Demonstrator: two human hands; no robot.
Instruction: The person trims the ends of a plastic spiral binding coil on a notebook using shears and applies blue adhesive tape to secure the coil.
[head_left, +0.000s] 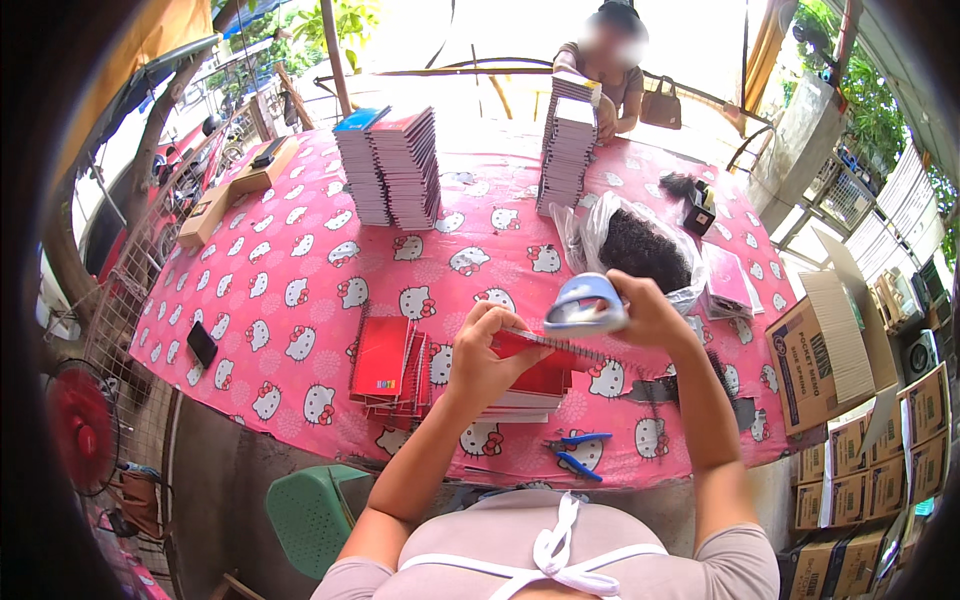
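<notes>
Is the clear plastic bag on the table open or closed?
Open. The clear plastic bag lies with its mouth spread wide, and the dark pile of black coils inside shows uncovered at the top.

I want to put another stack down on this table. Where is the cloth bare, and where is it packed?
Bare: the wide stretch of tablecloth between the black phone, tall notebook stacks and red notebooks. Crowded: around the plastic bag, pink books and both hands, left hand, right hand.
</notes>
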